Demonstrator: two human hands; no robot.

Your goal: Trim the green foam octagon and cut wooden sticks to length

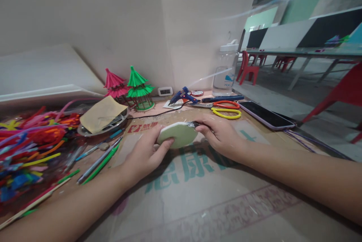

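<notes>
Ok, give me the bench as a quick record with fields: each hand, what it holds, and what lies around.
left hand: holds the pale green disc at its left edge
right hand: pinches a dark pen-like tool against the disc's top right edge
surface: printed cardboard sheet
behind hands: blue glue gun, scissors, phone
left side: pipe cleaner pile, pens
back: pink and green model pavilions

Bare cardboard mat (198,196) lies open toward six o'clock of both hands. At nine o'clock, pens (98,161) and a heap of pipe cleaners (31,147) crowd the way. At twelve, scissors (226,109), a glue gun (183,96) and two small pavilion models (130,89) block it. A phone (266,115) lies at two o'clock.
</notes>
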